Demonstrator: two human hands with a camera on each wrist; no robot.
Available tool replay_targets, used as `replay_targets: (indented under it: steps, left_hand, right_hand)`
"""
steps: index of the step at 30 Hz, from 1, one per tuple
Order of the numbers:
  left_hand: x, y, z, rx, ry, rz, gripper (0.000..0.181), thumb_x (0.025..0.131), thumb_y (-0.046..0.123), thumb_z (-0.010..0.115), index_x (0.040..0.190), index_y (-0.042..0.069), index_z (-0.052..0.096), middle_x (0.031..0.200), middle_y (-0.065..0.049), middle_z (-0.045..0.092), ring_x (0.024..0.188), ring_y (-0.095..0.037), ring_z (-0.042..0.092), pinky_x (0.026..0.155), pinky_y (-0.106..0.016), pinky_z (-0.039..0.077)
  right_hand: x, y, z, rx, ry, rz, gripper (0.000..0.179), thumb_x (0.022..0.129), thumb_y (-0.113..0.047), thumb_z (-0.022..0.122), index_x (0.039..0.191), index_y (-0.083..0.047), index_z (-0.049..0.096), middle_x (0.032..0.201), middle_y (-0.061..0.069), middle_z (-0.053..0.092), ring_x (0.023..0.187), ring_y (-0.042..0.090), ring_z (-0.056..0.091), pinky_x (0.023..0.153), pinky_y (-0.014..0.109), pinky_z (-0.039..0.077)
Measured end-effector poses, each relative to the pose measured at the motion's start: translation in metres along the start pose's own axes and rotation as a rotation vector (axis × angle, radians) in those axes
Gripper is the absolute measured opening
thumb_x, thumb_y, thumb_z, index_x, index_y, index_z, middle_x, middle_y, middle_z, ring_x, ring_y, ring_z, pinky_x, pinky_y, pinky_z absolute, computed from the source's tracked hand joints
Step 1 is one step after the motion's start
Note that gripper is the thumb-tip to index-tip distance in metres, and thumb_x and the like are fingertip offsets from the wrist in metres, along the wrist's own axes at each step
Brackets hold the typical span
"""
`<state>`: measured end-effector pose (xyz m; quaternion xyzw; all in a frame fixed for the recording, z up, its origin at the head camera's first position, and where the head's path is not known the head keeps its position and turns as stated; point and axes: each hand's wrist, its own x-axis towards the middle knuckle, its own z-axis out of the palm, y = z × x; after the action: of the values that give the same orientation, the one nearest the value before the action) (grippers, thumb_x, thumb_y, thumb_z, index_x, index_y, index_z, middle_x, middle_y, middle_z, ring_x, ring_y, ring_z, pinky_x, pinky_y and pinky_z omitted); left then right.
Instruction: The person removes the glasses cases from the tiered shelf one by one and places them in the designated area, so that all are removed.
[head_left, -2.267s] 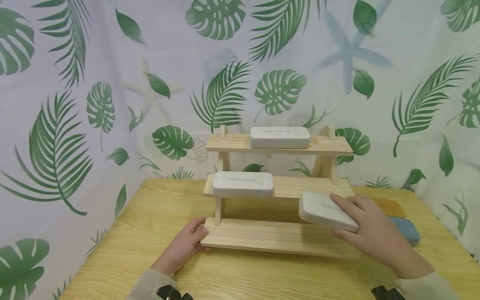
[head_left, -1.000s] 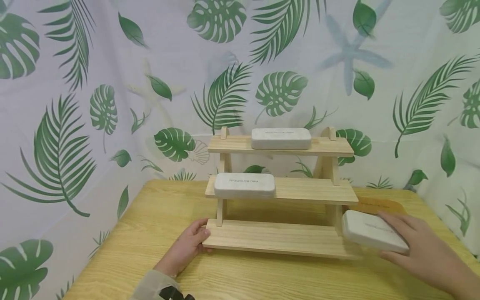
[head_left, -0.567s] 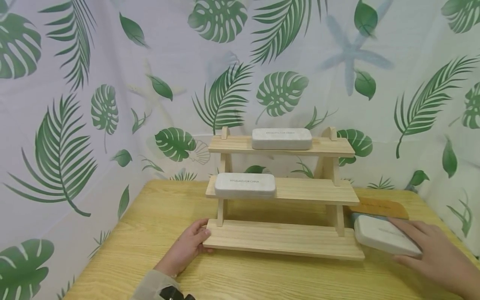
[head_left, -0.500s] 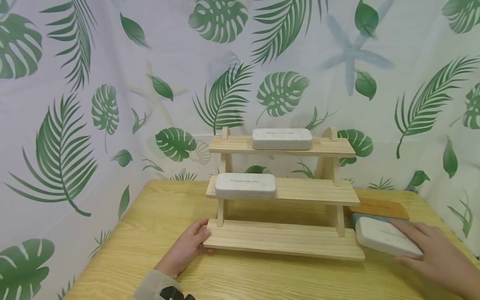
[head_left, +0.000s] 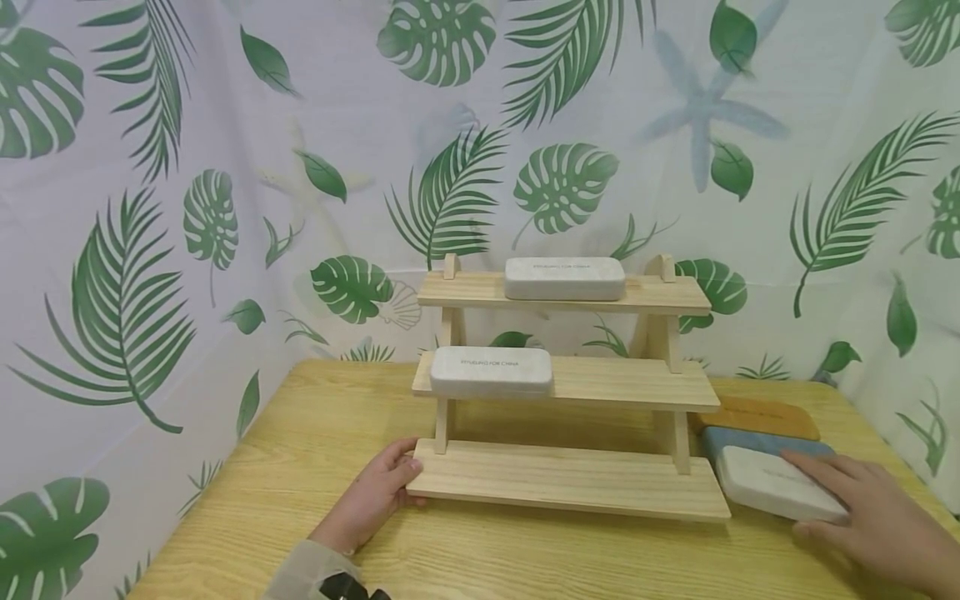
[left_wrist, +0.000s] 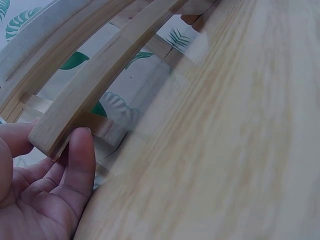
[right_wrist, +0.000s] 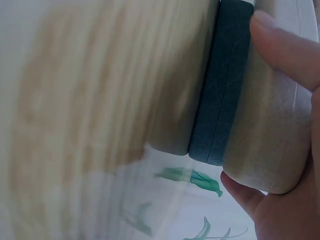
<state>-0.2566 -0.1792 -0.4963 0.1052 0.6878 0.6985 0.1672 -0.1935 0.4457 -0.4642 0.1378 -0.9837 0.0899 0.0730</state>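
Note:
A three-tier wooden display rack [head_left: 570, 479] stands on the table. My left hand [head_left: 375, 492] pinches the left end of its bottom shelf; in the left wrist view, thumb and fingers [left_wrist: 82, 155] are around that end. At the rack's right, my right hand [head_left: 873, 517] holds a white glasses case [head_left: 776, 483] by its right end. This case lies against a blue case [head_left: 757, 440]. In the right wrist view the thumb and fingers span the white case [right_wrist: 272, 125], with the blue case [right_wrist: 220, 85] and a pale rounded shape [right_wrist: 177, 120] beside it.
One white case [head_left: 562, 279] sits on the top shelf, and another [head_left: 491, 371] on the left of the middle shelf. An orange case [head_left: 772, 414] lies behind the blue one. A leaf-patterned cloth [head_left: 600, 92] hangs behind the wooden table [head_left: 322, 400].
My right hand has carried the white case from in front of the rack to the right and down, against the blue case. My left hand keeps its hold on the bottom shelf.

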Motion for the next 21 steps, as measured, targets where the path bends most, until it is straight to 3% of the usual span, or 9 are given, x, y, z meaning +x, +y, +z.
replay_targets:
  steps: [8,13,21]
  left_hand:
    - [-0.001,0.003,0.000,0.015,0.001,-0.004,0.063,0.109,0.030,0.048,0.157,-0.001,0.021,0.135,-0.022,0.051,0.111,-0.028,0.061,0.086,-0.041,0.056]
    - [-0.002,0.004,0.001,0.026,0.006,-0.015,0.065,0.109,0.032,0.048,0.158,0.000,0.020,0.134,-0.021,0.050,0.111,-0.027,0.060,0.087,-0.042,0.056]
    - [-0.002,0.003,0.001,0.021,0.009,-0.015,0.064,0.109,0.031,0.048,0.158,0.000,0.021,0.132,-0.021,0.051,0.108,-0.027,0.061,0.085,-0.041,0.056]
  right_hand:
    - [0.006,0.000,0.007,-0.024,0.014,-0.089,0.081,0.070,-0.048,0.089,0.138,-0.015,0.061,0.121,0.015,0.058,0.101,0.036,0.055,0.076,0.056,0.048]
    - [0.014,-0.002,0.005,-0.040,-0.036,-0.047,0.080,0.070,-0.034,0.092,0.139,-0.011,0.060,0.123,0.019,0.055,0.102,0.041,0.055,0.077,0.058,0.050]
    - [0.025,0.001,0.009,-0.022,-0.026,-0.060,0.076,0.074,-0.023,0.090,0.141,-0.010,0.058,0.127,0.027,0.051,0.107,0.049,0.054,0.078,0.063,0.050]
